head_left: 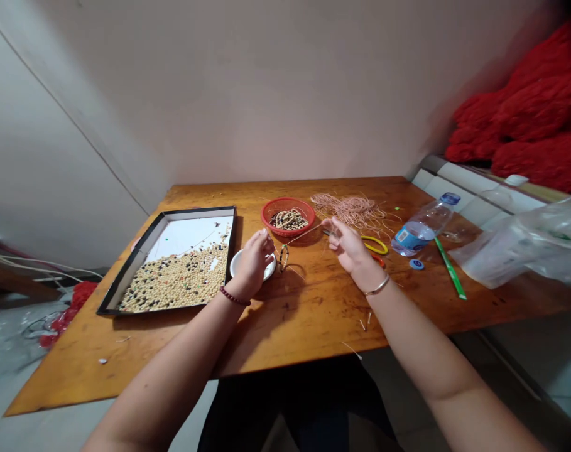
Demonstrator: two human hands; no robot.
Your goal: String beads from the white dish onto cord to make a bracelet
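Observation:
A thin cord stretches between my two hands above the wooden table. My left hand pinches its left end, over a small white bowl. At the right end, the fingers of my right hand are closed on the cord. A small beaded loop hangs from the cord beside my left fingers. Behind the hands is a red basket holding beaded strands. To the left lies a black-edged tray with many beige and dark beads.
A heap of pink cord lies at the back. To the right are yellow scissors, a water bottle, its blue cap, a green stick and a plastic bag. Cord scraps lie near the front edge.

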